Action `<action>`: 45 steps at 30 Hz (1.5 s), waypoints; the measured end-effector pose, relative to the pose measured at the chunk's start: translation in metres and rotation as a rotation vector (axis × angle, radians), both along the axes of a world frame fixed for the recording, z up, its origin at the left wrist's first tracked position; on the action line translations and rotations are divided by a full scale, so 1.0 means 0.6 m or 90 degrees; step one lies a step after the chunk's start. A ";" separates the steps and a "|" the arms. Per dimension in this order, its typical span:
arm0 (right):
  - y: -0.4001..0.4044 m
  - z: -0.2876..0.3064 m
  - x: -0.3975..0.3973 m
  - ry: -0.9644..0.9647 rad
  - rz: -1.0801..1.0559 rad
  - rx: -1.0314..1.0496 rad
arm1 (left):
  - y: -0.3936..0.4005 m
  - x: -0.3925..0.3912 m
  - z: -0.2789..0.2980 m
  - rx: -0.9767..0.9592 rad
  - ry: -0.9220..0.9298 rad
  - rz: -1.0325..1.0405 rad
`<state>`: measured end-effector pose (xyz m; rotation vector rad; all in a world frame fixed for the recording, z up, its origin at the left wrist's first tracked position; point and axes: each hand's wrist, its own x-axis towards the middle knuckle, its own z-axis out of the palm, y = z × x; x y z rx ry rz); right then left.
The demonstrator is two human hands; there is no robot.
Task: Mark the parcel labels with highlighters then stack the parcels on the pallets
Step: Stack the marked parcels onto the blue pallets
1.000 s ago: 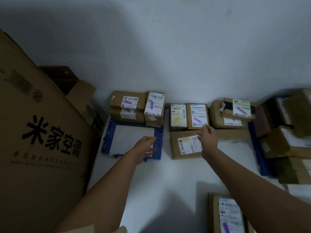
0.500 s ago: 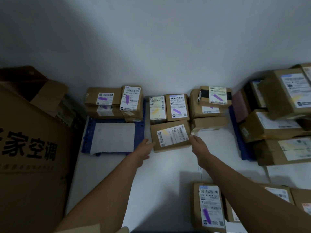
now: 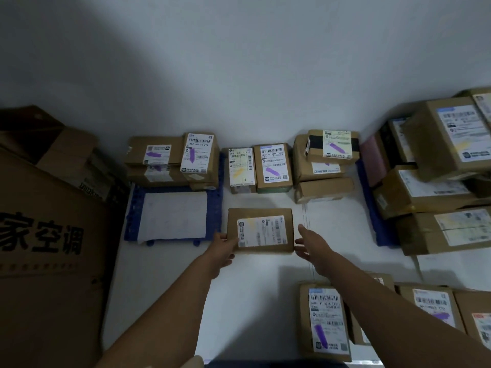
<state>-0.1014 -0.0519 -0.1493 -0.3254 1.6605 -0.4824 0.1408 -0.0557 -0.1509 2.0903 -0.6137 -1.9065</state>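
Drawn back from the row at the wall since half a second ago: one flat brown parcel [image 3: 260,231], now lying apart from that row and level on the white floor [image 3: 255,301], label up, faint yellow mark at the label's upper left.

Left hand [image 3: 221,252]: at the parcel's near left corner, thumb on the top face, fingers curled under the edge, gripping it.

Right hand [image 3: 309,244]: at the parcel's right edge, fingers straight and spread; whether it touches the cardboard cannot be told.

Left blue pallet [image 3: 132,208]: just left of the parcel; carries a white sheet [image 3: 172,216] and, at the wall end, stacked parcels with purple-marked labels [image 3: 172,160].

Wall row: yellow-marked parcel [image 3: 240,170] beside a purple-marked parcel [image 3: 273,167]; further right a small stack [image 3: 325,160], top label marked purple.

Right blue pallet [image 3: 372,208]: piled with larger parcels [image 3: 435,187], some marked yellow.

Near foreground, right: purple-marked parcel [image 3: 326,320] on the floor, further parcels beside it.

Far left: large printed carton [image 3: 50,248].
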 end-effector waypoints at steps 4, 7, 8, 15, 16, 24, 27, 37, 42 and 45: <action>0.023 -0.002 0.011 -0.030 0.001 0.040 | 0.031 0.015 -0.010 0.025 -0.004 -0.008; 0.037 0.003 0.016 -0.076 -0.058 0.058 | 0.041 0.026 -0.009 0.025 -0.007 -0.014; 0.041 0.003 0.018 -0.095 -0.089 0.064 | 0.044 0.029 -0.010 0.028 -0.007 -0.014; 0.056 0.008 0.038 -0.172 -0.094 0.087 | 0.062 0.036 -0.012 0.030 0.006 0.020; 0.057 0.011 0.041 -0.175 -0.073 0.077 | 0.061 0.040 -0.011 0.031 0.010 0.015; 0.072 0.013 0.055 -0.014 0.213 -0.066 | 0.069 0.068 0.008 0.033 0.037 -0.018; 0.063 0.031 0.064 0.031 0.084 -0.118 | 0.074 0.078 0.019 0.031 0.048 -0.062; 0.061 0.095 0.020 0.031 -0.036 -0.222 | 0.061 0.086 0.070 -0.062 -0.003 0.073; 0.078 0.125 0.003 -0.012 0.002 -0.260 | 0.064 0.062 0.093 -0.092 0.022 0.031; 0.090 0.136 -0.009 -0.026 -0.016 -0.258 | 0.065 0.042 0.106 -0.101 0.035 -0.018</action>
